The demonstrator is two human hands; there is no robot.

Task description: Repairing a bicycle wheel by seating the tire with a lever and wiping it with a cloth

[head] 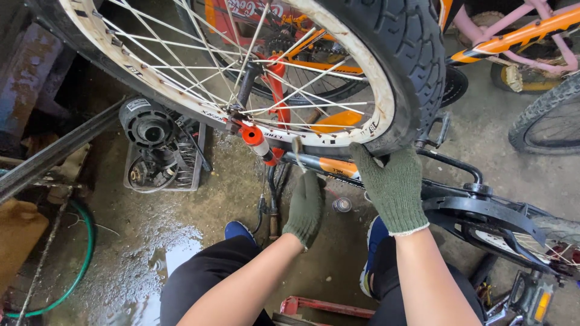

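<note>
With the right hand [394,187] clamped over the tyre [403,66] and white rim [382,102], the left hand [305,205], closed on a thin tool [298,147], should lever gently, sparing the spokes [302,78].

free: wet floor [181,241] left | blocked: wheel [386,72], frame [453,163] — right side

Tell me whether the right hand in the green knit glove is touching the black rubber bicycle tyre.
Touching. The head view shows the right hand in its green knit glove gripping the black rubber bicycle tyre at the lower edge, fingers curled onto the tread with no gap.
</note>
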